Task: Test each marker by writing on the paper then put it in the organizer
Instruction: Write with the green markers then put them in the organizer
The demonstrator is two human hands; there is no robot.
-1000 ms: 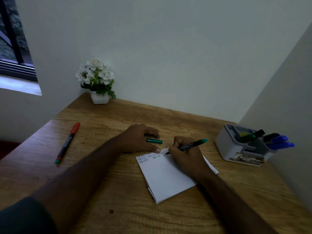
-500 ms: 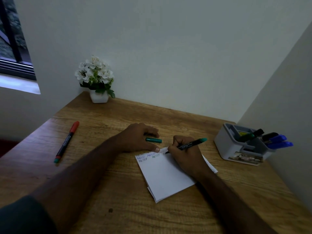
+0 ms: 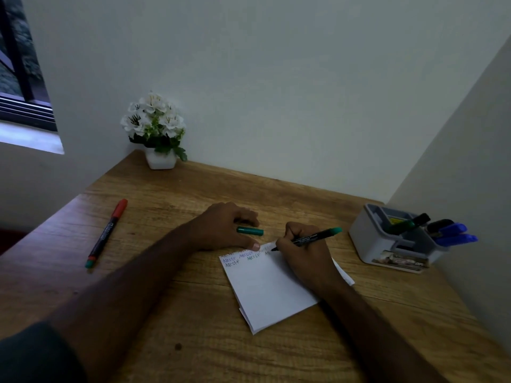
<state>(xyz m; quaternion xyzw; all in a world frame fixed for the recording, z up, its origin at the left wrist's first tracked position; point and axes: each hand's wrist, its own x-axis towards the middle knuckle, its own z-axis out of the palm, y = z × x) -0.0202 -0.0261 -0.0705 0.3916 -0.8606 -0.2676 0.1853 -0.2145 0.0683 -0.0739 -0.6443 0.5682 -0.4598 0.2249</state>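
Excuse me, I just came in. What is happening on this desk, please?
A person is testing markers. The right hand grips an uncapped black marker with a green end, its tip on the folded white paper, adding to rows of small letters. The left hand rests at the paper's top edge, beside the loose green cap. A red-capped black marker lies untested to the left. Several markers already stand in the grey plastic organizer.

we've got the green marker (image 3: 309, 238) uncapped, tip down on the paper (image 3: 265, 288) | its green cap (image 3: 250, 231) just above the paper | red marker (image 3: 106, 233) far left | grey organizer (image 3: 387, 244) to the right, several markers inside
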